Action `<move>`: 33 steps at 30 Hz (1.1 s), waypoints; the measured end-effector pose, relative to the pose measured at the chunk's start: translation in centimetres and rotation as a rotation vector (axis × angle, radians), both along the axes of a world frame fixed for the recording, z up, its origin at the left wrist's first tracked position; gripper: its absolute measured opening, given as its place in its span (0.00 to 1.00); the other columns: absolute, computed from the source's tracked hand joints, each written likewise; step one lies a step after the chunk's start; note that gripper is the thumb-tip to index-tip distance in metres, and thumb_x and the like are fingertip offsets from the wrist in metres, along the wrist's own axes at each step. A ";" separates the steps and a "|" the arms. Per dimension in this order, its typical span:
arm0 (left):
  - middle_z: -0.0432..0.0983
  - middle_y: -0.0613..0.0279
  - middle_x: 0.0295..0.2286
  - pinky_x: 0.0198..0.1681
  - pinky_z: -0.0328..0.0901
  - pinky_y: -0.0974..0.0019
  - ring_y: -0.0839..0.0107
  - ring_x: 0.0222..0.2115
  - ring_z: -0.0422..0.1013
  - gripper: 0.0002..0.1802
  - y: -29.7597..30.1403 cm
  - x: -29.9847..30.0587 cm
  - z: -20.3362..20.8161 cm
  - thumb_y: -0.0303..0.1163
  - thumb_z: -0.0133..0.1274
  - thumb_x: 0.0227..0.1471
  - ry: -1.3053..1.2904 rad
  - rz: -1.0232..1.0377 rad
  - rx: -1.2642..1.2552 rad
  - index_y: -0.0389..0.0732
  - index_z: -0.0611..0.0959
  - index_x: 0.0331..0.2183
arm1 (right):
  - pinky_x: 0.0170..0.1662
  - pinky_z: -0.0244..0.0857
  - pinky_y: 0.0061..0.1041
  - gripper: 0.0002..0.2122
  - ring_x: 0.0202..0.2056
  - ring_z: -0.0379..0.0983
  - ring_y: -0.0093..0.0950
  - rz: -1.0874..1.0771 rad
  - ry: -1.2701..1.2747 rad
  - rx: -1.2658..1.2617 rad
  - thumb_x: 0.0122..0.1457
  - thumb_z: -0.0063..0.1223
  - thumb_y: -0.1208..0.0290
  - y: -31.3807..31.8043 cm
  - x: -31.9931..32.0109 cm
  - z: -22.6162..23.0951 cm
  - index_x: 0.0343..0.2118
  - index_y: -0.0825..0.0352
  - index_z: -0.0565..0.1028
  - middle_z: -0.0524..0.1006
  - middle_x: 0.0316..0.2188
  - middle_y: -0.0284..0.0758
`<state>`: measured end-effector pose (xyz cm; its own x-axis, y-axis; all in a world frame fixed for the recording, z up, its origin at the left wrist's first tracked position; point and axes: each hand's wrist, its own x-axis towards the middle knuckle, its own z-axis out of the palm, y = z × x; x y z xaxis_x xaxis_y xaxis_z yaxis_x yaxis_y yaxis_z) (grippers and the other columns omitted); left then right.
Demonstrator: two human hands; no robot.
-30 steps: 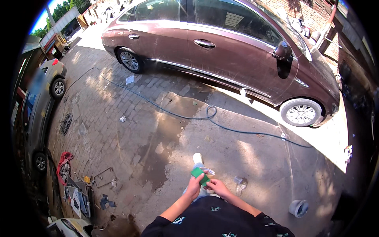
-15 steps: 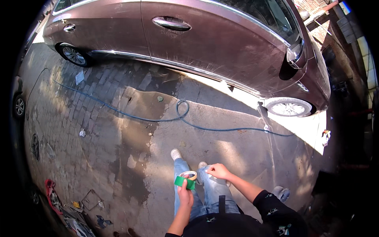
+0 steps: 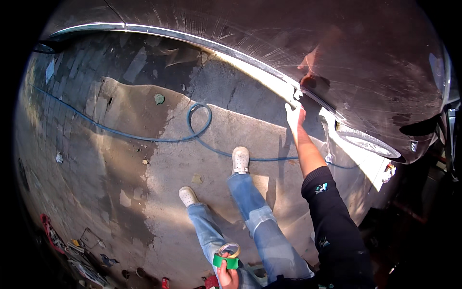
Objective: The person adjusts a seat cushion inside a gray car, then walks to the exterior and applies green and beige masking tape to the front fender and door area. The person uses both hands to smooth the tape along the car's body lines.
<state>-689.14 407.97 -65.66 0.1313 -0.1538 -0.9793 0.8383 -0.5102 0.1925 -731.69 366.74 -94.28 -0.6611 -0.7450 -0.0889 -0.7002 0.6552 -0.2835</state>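
Note:
Down at the lower edge, my left hand (image 3: 228, 277) is closed around a roll of tape (image 3: 226, 261), green on its outer face with a pale ring above. My right arm stretches forward to the bottom edge of a dark maroon car (image 3: 231, 43). At the sill, my right hand (image 3: 295, 115) has its fingers closed at a small white scrap (image 3: 298, 94); strong sunlight washes out the fingertips. The shiny sill trim (image 3: 207, 42) runs just above this spot. A reflection of the hand shows in the dusty, scratched door panel.
A blue hose (image 3: 144, 138) lies looped across the ground between me and the car. The front wheel (image 3: 368, 140) is right of my right hand. At the lower left is a pile of odds and ends (image 3: 82, 260). A white crumpled scrap (image 3: 389, 172) lies at the right.
I have come closer to the car, my feet stepping forward. My right hand has gone from beside my thigh out to the sill. The tape roll stays in my left hand.

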 end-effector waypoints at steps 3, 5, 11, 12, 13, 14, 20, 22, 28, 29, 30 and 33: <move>0.75 0.55 0.43 0.46 0.69 0.61 0.63 0.40 0.73 0.20 1.2 -4.7 -2.0 0.37 0.54 0.57 0.107 -0.002 0.160 0.38 0.75 0.49 | 0.56 0.62 0.38 0.29 0.51 0.70 0.43 -0.218 -0.032 0.136 0.45 0.64 0.46 -5.6 -1.8 -3.9 0.47 0.60 0.75 0.76 0.48 0.42; 0.72 0.55 0.47 0.50 0.65 0.59 0.61 0.45 0.70 0.24 1.8 -7.0 -3.6 0.36 0.53 0.57 0.219 -0.063 0.042 0.38 0.72 0.53 | 0.51 0.66 0.36 0.31 0.47 0.74 0.41 -0.425 -0.065 -0.016 0.43 0.60 0.40 -7.4 -8.5 -7.5 0.47 0.56 0.76 0.75 0.49 0.41; 0.71 0.56 0.50 0.52 0.64 0.58 0.61 0.48 0.69 0.31 2.7 -9.6 -2.3 0.42 0.55 0.56 0.261 -0.057 0.157 0.39 0.68 0.57 | 0.45 0.67 0.37 0.19 0.40 0.76 0.42 -0.244 -0.037 0.161 0.48 0.58 0.47 -9.5 -5.1 -8.0 0.36 0.57 0.80 0.79 0.37 0.41; 0.72 0.56 0.48 0.52 0.63 0.58 0.61 0.47 0.70 0.27 2.2 -9.7 -2.3 0.38 0.54 0.56 0.220 -0.039 0.120 0.37 0.70 0.54 | 0.44 0.68 0.37 0.18 0.39 0.76 0.42 -0.151 -0.013 0.200 0.49 0.58 0.48 -9.5 -4.0 -7.3 0.34 0.57 0.80 0.79 0.35 0.41; 0.73 0.56 0.46 0.53 0.63 0.58 0.62 0.46 0.70 0.22 -0.3 -9.7 -1.6 0.35 0.52 0.57 0.176 -0.017 0.081 0.35 0.72 0.51 | 0.43 0.68 0.38 0.16 0.38 0.76 0.42 -0.030 0.006 0.237 0.50 0.57 0.49 -8.8 -2.1 -6.4 0.32 0.57 0.81 0.80 0.33 0.41; 0.74 0.55 0.44 0.53 0.63 0.58 0.62 0.46 0.71 0.18 -1.8 -9.6 -1.1 0.32 0.51 0.58 0.132 0.007 0.040 0.32 0.75 0.48 | 0.42 0.68 0.38 0.15 0.37 0.77 0.42 0.111 0.014 0.245 0.50 0.57 0.50 -7.5 0.1 -5.5 0.30 0.57 0.82 0.80 0.31 0.41; 0.74 0.53 0.44 0.53 0.62 0.57 0.62 0.47 0.70 0.18 1.2 -5.7 -1.7 0.31 0.49 0.58 0.122 0.004 -0.105 0.31 0.74 0.47 | 0.28 0.64 0.30 0.12 0.20 0.71 0.28 0.396 -0.552 0.214 0.55 0.58 0.60 7.2 12.9 0.7 0.28 0.66 0.81 0.76 0.19 0.42; 0.74 0.53 0.43 0.52 0.64 0.59 0.64 0.45 0.70 0.16 0.5 -3.6 0.7 0.27 0.47 0.59 0.088 0.064 -0.133 0.30 0.74 0.47 | 0.27 0.63 0.31 0.12 0.20 0.71 0.28 0.578 -0.661 0.312 0.56 0.58 0.61 12.5 20.5 7.0 0.26 0.66 0.80 0.76 0.19 0.41; 0.76 0.54 0.42 0.51 0.64 0.63 0.66 0.44 0.71 0.15 0.1 6.4 9.5 0.26 0.48 0.58 0.008 -0.090 -0.261 0.29 0.76 0.46 | 0.40 0.69 0.33 0.10 0.35 0.76 0.38 1.090 -0.927 0.508 0.58 0.55 0.62 24.8 32.7 27.1 0.35 0.62 0.82 0.80 0.32 0.39; 0.77 0.54 0.42 0.51 0.64 0.64 0.66 0.45 0.72 0.15 0.4 8.6 10.3 0.26 0.49 0.58 -0.014 -0.153 -0.293 0.29 0.77 0.45 | 0.42 0.69 0.33 0.10 0.38 0.76 0.36 1.195 -0.896 0.466 0.58 0.55 0.62 25.9 33.4 29.5 0.36 0.61 0.82 0.81 0.33 0.37; 0.77 0.54 0.42 0.50 0.65 0.65 0.67 0.44 0.72 0.14 2.1 10.6 10.7 0.26 0.49 0.58 -0.020 -0.117 -0.292 0.30 0.78 0.45 | 0.43 0.69 0.33 0.10 0.39 0.75 0.36 1.258 -0.931 0.491 0.58 0.54 0.63 26.7 34.5 31.7 0.37 0.61 0.82 0.81 0.34 0.36; 0.77 0.54 0.42 0.48 0.66 0.65 0.67 0.43 0.73 0.14 3.3 16.5 13.8 0.26 0.50 0.57 -0.080 -0.095 -0.330 0.31 0.78 0.45 | 0.40 0.70 0.34 0.11 0.35 0.77 0.36 1.254 -0.875 0.481 0.56 0.58 0.61 26.2 37.6 37.3 0.37 0.62 0.80 0.81 0.32 0.39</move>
<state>-672.64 411.27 -51.85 0.1753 -0.4758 -0.8619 0.7654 -0.4847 0.4232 -694.14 392.93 -57.01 0.6950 -0.5446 -0.4695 -0.5799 -0.0385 -0.8138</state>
